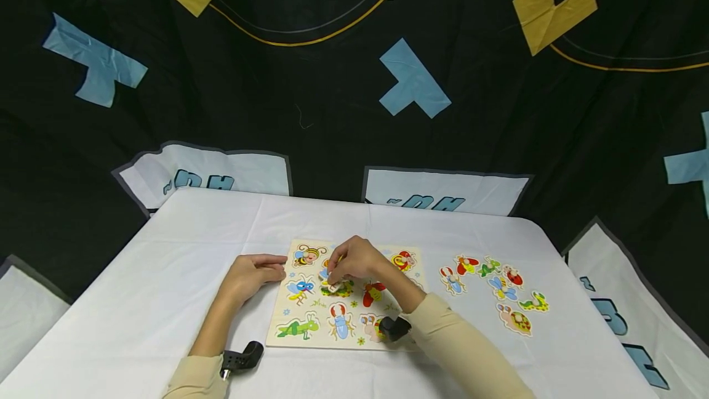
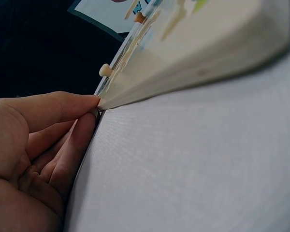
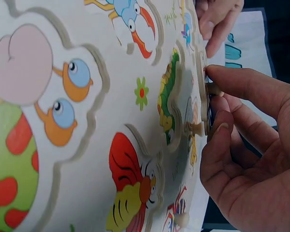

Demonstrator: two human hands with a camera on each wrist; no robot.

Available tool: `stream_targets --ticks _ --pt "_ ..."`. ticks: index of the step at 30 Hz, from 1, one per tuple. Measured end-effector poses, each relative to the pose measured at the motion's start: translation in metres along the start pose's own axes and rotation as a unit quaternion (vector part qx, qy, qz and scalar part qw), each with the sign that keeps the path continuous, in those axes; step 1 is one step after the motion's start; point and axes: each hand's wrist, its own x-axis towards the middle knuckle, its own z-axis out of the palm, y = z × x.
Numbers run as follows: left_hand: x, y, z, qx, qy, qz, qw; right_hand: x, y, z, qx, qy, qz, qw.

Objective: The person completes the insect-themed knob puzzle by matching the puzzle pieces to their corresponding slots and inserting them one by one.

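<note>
A wooden insect puzzle board (image 1: 321, 345) lies on the table, with cut-out recesses showing printed pictures such as the stag beetle (image 1: 341, 321) and red butterfly (image 3: 130, 188). My right hand (image 1: 354, 260) is over the board's upper middle, by the caterpillar picture (image 1: 344, 290). Its thumb and fingers pinch a knobbed puzzle piece (image 3: 205, 104) whose face is mostly hidden; a wooden knob (image 3: 214, 89) shows between the fingertips. At the board's left edge, my left hand (image 1: 252, 277) rests with extended fingertips touching the side. The bee (image 1: 308, 256) sits near those fingers.
Several loose insect pieces lie right of the board, among them a ladybug (image 1: 513, 276), a caterpillar (image 1: 534, 302) and a snail (image 1: 514, 319). White cloth covers the table (image 1: 310, 377). A dark curtain (image 1: 332, 91) hangs behind it.
</note>
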Motion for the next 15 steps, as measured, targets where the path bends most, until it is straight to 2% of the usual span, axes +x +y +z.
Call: stream_targets --ticks 15 --pt "0.000 0.002 0.000 0.002 0.000 -0.004 1.0000 0.005 -0.008 0.015 -0.011 -0.004 -0.016 0.9998"
